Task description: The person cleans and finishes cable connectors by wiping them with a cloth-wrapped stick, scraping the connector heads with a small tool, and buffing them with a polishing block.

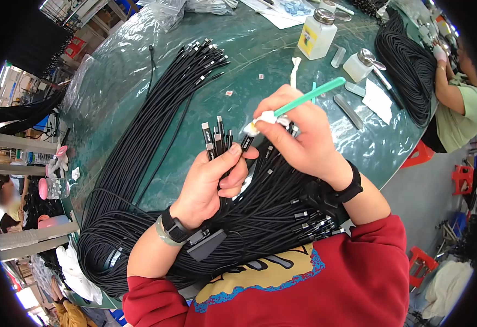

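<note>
Several black cable ends with metal-tipped plugs (210, 143) stand up out of my left hand (210, 182), whose fingers are wrapped round them. My right hand (298, 131) pinches a white cloth (265, 116) against the tip of one black plug (247, 143) on the right of the bunch. A green stick (315, 95) also lies in my right hand and points up to the right. A long bundle of black cables (135, 147) curves over the table on the left and runs beneath my forearms, with more plug ends (315, 223) at the right.
On the green table (238, 60) stand two bottles with metal tops, one taller (317, 35) and one shorter (358, 65). A white paper (377, 102) and a flat grey strip (348, 111) lie nearby. Another cable coil (405, 60) is beside a co-worker (459, 103) at the right.
</note>
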A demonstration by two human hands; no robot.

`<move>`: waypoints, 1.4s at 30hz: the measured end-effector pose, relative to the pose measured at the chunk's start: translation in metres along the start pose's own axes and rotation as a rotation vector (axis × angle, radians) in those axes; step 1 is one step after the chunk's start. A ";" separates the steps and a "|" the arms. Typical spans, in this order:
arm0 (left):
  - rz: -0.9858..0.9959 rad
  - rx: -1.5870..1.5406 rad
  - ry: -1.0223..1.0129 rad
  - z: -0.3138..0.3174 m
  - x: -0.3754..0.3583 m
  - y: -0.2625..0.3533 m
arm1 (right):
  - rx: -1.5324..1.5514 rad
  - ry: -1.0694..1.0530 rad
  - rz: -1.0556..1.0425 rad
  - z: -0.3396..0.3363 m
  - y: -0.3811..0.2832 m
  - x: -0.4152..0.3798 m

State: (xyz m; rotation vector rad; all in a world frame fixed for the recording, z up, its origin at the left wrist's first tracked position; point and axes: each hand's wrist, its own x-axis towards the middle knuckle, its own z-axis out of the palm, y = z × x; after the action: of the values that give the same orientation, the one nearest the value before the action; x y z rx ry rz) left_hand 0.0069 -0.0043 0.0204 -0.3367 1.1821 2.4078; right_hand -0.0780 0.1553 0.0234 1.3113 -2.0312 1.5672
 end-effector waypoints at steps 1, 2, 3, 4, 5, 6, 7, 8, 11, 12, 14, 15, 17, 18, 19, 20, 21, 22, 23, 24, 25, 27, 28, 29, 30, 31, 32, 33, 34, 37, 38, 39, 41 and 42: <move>0.000 0.001 -0.002 0.000 0.000 0.000 | -0.002 -0.006 0.009 -0.001 -0.002 0.000; 0.010 -0.008 -0.011 -0.001 0.000 0.000 | -0.003 -0.014 0.017 -0.002 -0.004 -0.001; 0.020 -0.017 -0.019 -0.002 0.000 -0.001 | -0.002 -0.022 0.026 -0.003 -0.004 -0.001; 0.028 -0.026 -0.026 -0.003 0.000 -0.001 | -0.001 -0.021 0.026 -0.003 -0.003 -0.001; 0.027 -0.024 -0.026 -0.002 0.000 -0.001 | 0.002 -0.008 0.041 -0.002 0.000 -0.001; 0.025 -0.009 -0.003 -0.001 0.000 -0.001 | 0.006 0.005 0.057 -0.002 0.003 -0.002; 0.026 0.005 0.019 0.000 0.000 0.000 | 0.008 0.017 0.071 -0.002 0.005 -0.002; 0.029 0.020 0.038 0.001 0.000 0.000 | 0.005 0.018 0.069 -0.004 0.005 -0.001; 0.024 0.017 0.024 0.001 0.001 0.000 | 0.094 0.066 0.124 -0.009 0.004 0.001; 0.018 0.015 0.022 0.000 0.001 0.000 | 0.094 0.068 0.129 -0.008 0.005 0.000; 0.019 0.022 0.016 0.000 0.000 0.000 | 0.097 0.041 0.090 -0.002 0.007 0.001; 0.025 0.025 0.009 -0.001 0.000 0.000 | 0.098 0.025 0.070 -0.001 0.008 0.000; 0.035 0.028 0.003 -0.001 -0.001 -0.001 | 0.097 -0.012 0.080 -0.006 0.008 -0.002; 0.042 0.030 0.006 -0.001 -0.001 -0.001 | 0.096 -0.050 0.085 -0.010 0.008 -0.003; 0.048 0.033 0.008 -0.001 -0.001 0.000 | 0.094 -0.086 0.091 -0.012 0.008 -0.003; 0.053 0.036 0.010 -0.001 0.000 0.000 | 0.093 -0.084 0.089 -0.012 0.007 -0.001; 0.051 0.036 0.009 -0.001 0.000 0.000 | 0.109 -0.060 0.081 -0.010 0.005 0.001; 0.051 0.048 0.007 0.000 -0.001 0.000 | 0.125 -0.036 0.076 -0.009 0.004 0.001; 0.052 0.060 0.006 0.001 -0.001 -0.001 | 0.141 -0.013 0.072 -0.008 0.004 0.001; 0.052 0.074 0.005 0.002 -0.001 -0.001 | 0.141 -0.011 0.075 -0.009 0.004 0.000; 0.048 0.076 0.004 0.002 -0.001 -0.002 | 0.123 0.012 0.086 -0.009 0.006 -0.001; 0.060 0.078 0.026 0.002 -0.001 -0.002 | 0.088 0.051 0.100 -0.009 0.007 0.000; 0.069 0.078 0.037 0.003 -0.001 -0.001 | 0.087 0.051 0.096 -0.009 0.007 0.001; 0.070 0.079 0.036 0.003 -0.001 -0.001 | 0.089 0.039 0.079 -0.008 0.006 0.000; 0.071 0.073 0.033 0.003 0.000 -0.002 | 0.092 0.027 0.063 -0.006 0.004 -0.001; 0.071 0.068 0.030 0.002 0.000 -0.002 | 0.096 0.015 0.047 -0.005 0.004 -0.002; 0.070 0.064 0.027 0.002 -0.001 -0.002 | 0.098 0.017 0.049 -0.006 0.004 -0.003; 0.070 0.064 0.027 0.001 -0.001 -0.002 | 0.088 0.034 0.062 -0.008 0.005 -0.003; 0.068 0.043 0.027 0.001 0.000 -0.002 | 0.077 0.050 0.073 -0.010 0.005 -0.002; 0.071 -0.002 0.032 -0.003 0.001 -0.002 | 0.092 0.013 0.018 -0.006 0.006 -0.001; 0.051 -0.045 0.004 -0.006 0.001 -0.001 | 0.116 -0.034 -0.041 -0.002 0.006 -0.001; 0.032 -0.089 -0.026 -0.009 0.001 -0.001 | 0.138 -0.080 -0.100 0.000 0.006 -0.001; 0.011 -0.137 -0.057 -0.012 0.002 -0.001 | 0.117 -0.058 -0.098 0.000 0.008 -0.001; -0.002 -0.142 -0.058 -0.012 0.003 -0.001 | 0.095 -0.035 -0.098 -0.001 0.008 0.000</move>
State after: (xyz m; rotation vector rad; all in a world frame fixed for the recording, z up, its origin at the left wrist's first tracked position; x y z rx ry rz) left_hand 0.0052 -0.0129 0.0109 -0.3086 0.9879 2.4882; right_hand -0.0844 0.1560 0.0181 1.4596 -1.9027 1.6251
